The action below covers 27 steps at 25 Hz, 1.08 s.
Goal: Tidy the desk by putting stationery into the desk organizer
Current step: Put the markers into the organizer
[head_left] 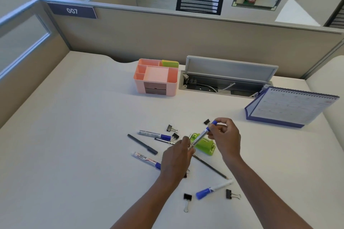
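A pink desk organizer (173,82) stands at the back of the white desk, with green sticky notes (170,63) in a rear compartment. Above the desk's middle, both hands hold one blue-capped marker (202,135): my left hand (176,158) grips its lower end, my right hand (226,138) pinches the capped end. Beneath them lies a green stapler (206,145). Scattered around are three more blue-capped markers (154,134) (147,160) (212,189), a dark pen (142,144), a pencil (210,167) and several black binder clips (187,200).
An open cable tray (225,83) with a raised lid sits right of the organizer. A blue desk calendar (290,108) stands at the right. Beige partition walls close the desk at the back and left.
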Each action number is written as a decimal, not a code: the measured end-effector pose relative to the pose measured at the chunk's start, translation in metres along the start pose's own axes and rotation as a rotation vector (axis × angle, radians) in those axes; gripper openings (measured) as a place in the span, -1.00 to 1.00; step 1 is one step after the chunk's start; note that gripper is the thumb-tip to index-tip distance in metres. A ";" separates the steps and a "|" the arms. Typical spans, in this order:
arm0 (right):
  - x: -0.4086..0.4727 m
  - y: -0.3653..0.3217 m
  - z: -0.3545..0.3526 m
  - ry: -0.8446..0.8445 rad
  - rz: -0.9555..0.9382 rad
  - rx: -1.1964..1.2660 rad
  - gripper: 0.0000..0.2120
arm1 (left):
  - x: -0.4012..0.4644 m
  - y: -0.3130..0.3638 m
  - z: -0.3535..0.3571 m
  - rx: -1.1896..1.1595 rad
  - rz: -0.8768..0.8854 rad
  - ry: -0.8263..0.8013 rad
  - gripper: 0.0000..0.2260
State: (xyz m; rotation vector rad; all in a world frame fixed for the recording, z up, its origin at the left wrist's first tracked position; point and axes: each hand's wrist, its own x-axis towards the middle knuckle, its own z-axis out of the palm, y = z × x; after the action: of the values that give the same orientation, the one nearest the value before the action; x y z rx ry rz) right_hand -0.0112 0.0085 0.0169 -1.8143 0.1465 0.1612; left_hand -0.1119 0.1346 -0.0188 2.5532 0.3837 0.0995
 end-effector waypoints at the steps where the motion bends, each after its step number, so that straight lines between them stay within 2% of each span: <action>1: 0.008 -0.006 0.009 0.004 -0.019 0.004 -0.86 | 0.012 -0.007 -0.008 0.003 0.007 0.012 -0.82; 5: 0.041 -0.034 0.045 0.033 -0.112 -0.004 -0.86 | 0.062 -0.033 -0.038 0.010 0.045 0.117 -0.83; 10: 0.093 -0.077 0.089 0.044 -0.287 -0.041 -0.86 | 0.134 -0.073 -0.064 0.113 0.080 0.260 -0.58; 14: 0.139 -0.121 0.132 0.054 -0.478 -0.106 -0.89 | 0.182 -0.108 -0.074 0.177 0.022 0.166 -0.39; 20: 0.191 -0.162 0.205 -0.023 -0.677 -0.200 -0.87 | 0.207 -0.125 -0.077 0.159 0.017 0.124 -0.36; 27: 0.239 -0.149 0.262 -0.132 -0.628 -0.397 -0.86 | 0.212 -0.136 -0.070 0.098 0.005 0.087 -0.39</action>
State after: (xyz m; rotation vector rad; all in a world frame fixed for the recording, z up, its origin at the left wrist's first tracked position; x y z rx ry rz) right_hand 0.2426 0.2954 0.0503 -2.1454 -0.5837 -0.1474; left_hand 0.0463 0.3426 -0.0339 2.6533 0.4247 0.1993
